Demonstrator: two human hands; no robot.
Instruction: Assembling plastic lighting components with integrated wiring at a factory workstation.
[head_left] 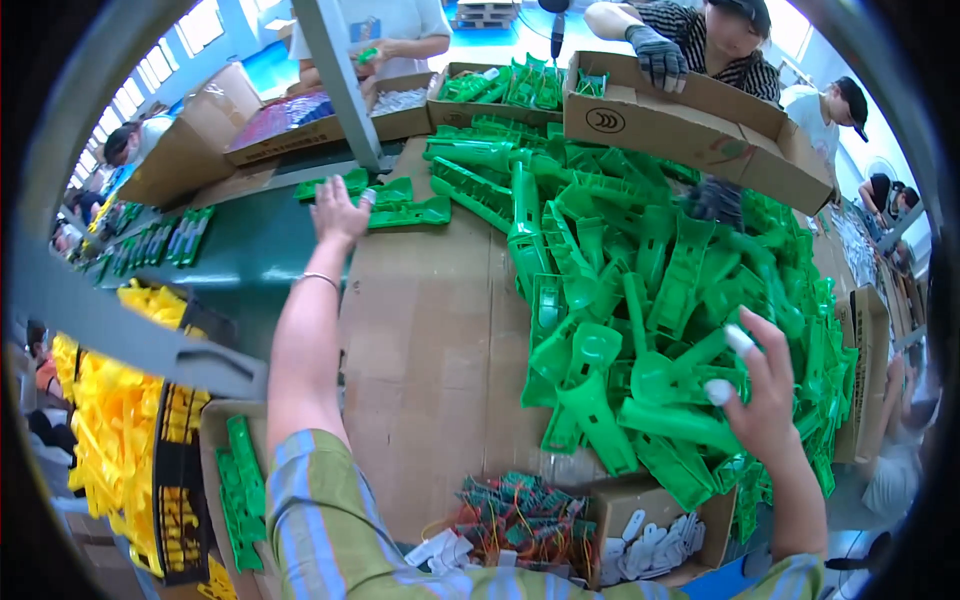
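Observation:
My left hand [340,212] reaches far forward, fingers stretched out over a few green plastic shells [412,212]. These lie at the edge of a dark green conveyor belt [262,245]. My right hand [764,395] hovers by the near right side of a big heap of green plastic housings [690,270], thumb and fingers apart, with nothing seen in it. White covers sit on some fingertips of both hands. Between my arms lies a brown cardboard sheet [420,360].
Yellow parts [110,400] fill a black crate at left. Near me are wired circuit boards [525,525] and a box of white pieces [650,540]. Beyond the heap, a gloved co-worker's hand [657,57] rests on a cardboard box [690,125]. A grey post [340,80] stands beside the belt.

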